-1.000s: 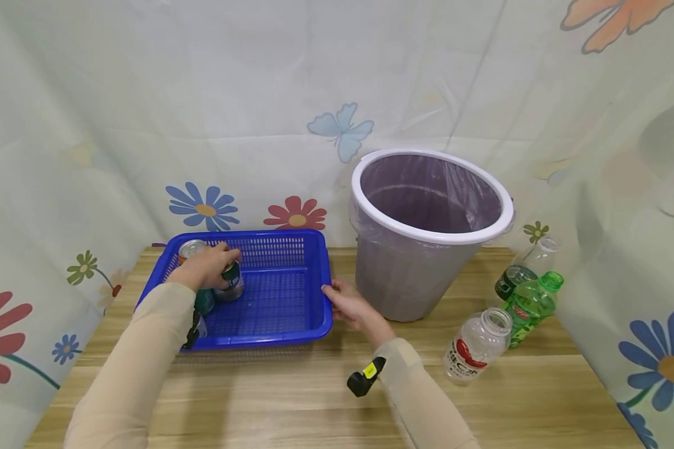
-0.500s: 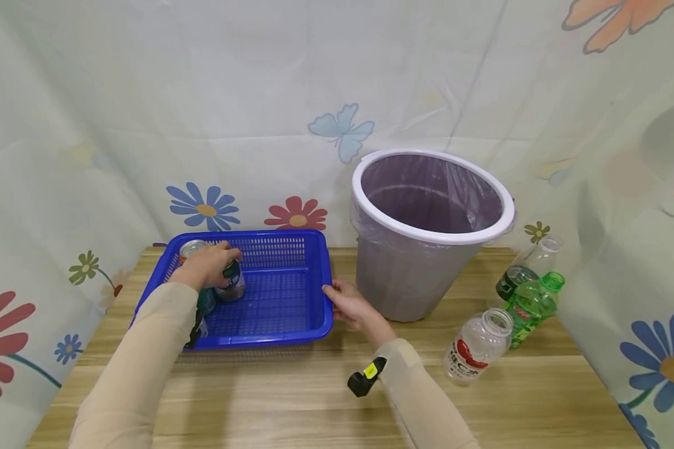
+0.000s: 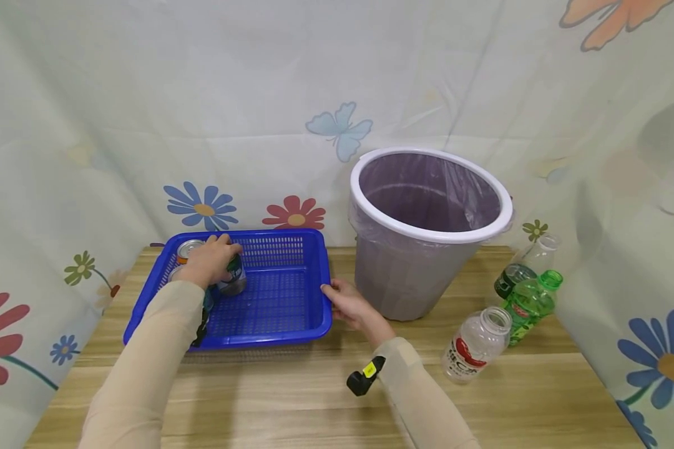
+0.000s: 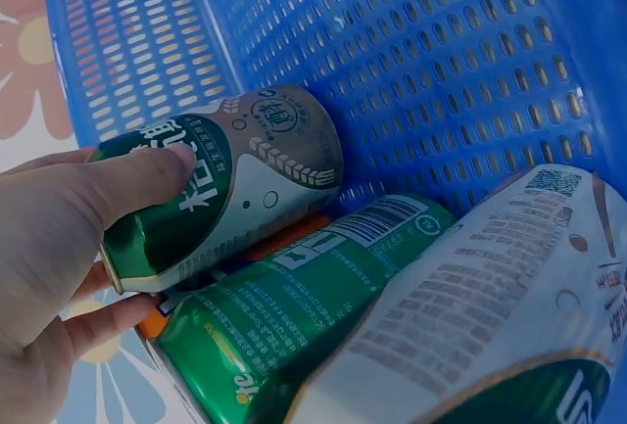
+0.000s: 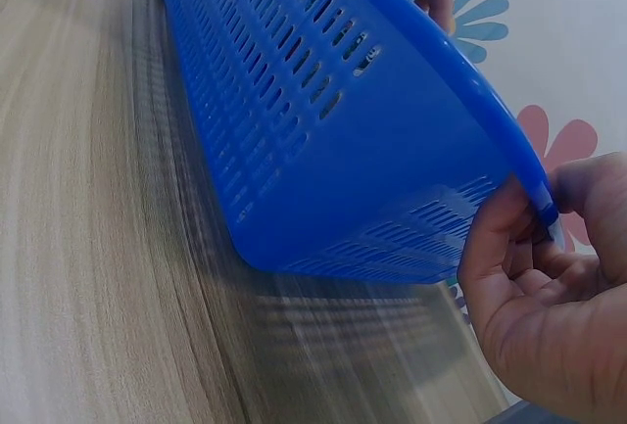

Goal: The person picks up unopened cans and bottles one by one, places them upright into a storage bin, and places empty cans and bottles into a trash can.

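Observation:
My left hand (image 3: 210,260) reaches into the left end of a blue plastic basket (image 3: 324,274) and grips a green-and-grey drink can (image 4: 235,184). In the left wrist view its thumb lies along the can's side. Right below sits a green can (image 4: 304,311), and a white-and-green can (image 4: 470,297) lies nearest that camera. An orange can with a silver top (image 3: 189,247) stands at the basket's back left, partly covered by the hand. At the opposite end my right hand (image 3: 349,304) pinches the basket's rim, thumb over the edge and fingers curled beneath, as the right wrist view shows.
A grey bin (image 3: 410,280) with a white rim and plastic liner stands right of the basket. Farther right are a clear wide-mouthed bottle (image 3: 477,346), a green bottle (image 3: 532,304) and a clear dark-labelled bottle (image 3: 519,271). A flowered curtain (image 3: 258,93) hangs behind the wooden table (image 3: 292,399).
My left hand, still on the can, has shifted slightly to the right and back, uncovering more of the basket's left front corner. My right hand keeps its place at the rim.

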`<state>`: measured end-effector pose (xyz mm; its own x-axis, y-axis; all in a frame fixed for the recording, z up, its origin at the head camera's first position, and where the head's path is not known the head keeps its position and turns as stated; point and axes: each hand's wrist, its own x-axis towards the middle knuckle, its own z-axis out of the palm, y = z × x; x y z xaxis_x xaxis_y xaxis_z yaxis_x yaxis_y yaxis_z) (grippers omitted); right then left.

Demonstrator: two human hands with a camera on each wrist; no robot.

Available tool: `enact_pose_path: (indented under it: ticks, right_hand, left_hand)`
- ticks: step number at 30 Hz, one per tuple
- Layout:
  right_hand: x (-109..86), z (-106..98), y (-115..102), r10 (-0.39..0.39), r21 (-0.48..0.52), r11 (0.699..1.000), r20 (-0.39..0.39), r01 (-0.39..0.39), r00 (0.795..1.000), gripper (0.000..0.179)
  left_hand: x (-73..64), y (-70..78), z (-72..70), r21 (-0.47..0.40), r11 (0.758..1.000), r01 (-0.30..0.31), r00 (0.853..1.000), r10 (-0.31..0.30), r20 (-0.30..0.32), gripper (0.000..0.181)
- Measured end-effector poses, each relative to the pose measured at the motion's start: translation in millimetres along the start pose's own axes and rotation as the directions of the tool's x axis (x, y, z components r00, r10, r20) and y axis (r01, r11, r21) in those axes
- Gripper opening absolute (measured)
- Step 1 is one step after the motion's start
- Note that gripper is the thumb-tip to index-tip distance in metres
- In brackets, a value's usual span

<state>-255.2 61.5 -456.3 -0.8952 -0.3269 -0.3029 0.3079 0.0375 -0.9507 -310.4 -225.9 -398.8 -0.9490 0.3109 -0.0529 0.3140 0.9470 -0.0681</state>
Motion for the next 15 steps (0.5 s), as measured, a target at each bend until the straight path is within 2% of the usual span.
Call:
enact_pose_path:
  ticks: [10, 15]
  right_hand:
    - [-0.8, 0.9, -0.2, 0.006, 0.008, 1.0, -0.017, -0.006, 1.0, 0.037]
    - [-0.6, 0.9, -0.7, 0.007, 0.016, 1.0, -0.006, -0.007, 1.0, 0.039]
  left_hand:
    - [3.8, 2.0, 0.3, 0.012, 1.0, 0.004, 1.0, -0.004, -0.031, 0.055]
    - [5.8, 2.8, 1.0, 0.015, 1.0, 0.026, 0.999, -0.026, -0.037, 0.055]
